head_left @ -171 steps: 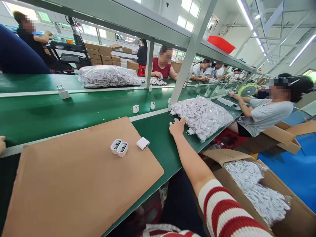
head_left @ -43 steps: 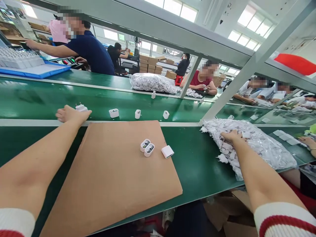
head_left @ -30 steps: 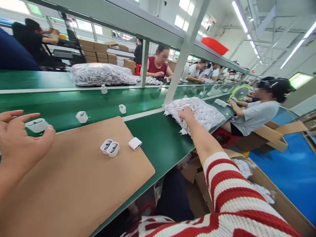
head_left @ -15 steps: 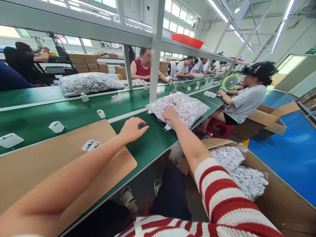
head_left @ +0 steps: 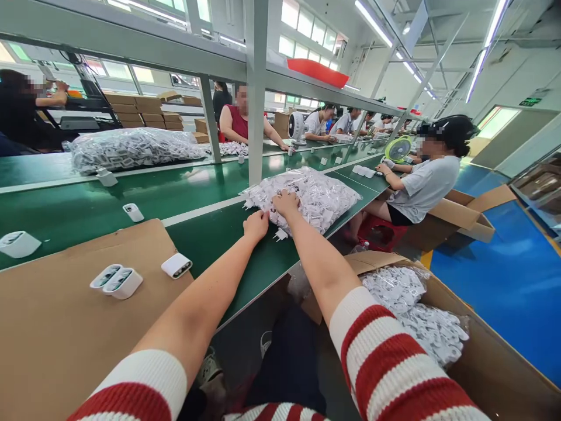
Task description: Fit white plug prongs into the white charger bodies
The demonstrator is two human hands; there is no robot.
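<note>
A clear plastic bag [head_left: 319,196] full of small white plug-like plastic pieces lies on the green bench. My right hand [head_left: 287,203] rests on the left part of this heap, its fingers curled down among the pieces; what they grip is hidden. Beside it, at the bag's near left edge, my left hand [head_left: 256,227] is closed, and I cannot make out what is in it. One loose white piece with pins [head_left: 281,234] lies just below the hands. On a cardboard sheet [head_left: 56,327] to the left sit a pair of white housings [head_left: 117,281] and a single white housing [head_left: 177,265].
Several white housings ride on the green belt [head_left: 205,187] beyond. A second full bag [head_left: 135,149] lies across it. A metal post [head_left: 256,99] rises behind my bag. An open carton [head_left: 486,327] with bagged white parts stands at lower right. Co-workers sit along the line.
My left hand has moved right from above the bench to the bag's edge and closed. The right hand stays at the heap. The view has shifted, showing another housing on the cardboard.
</note>
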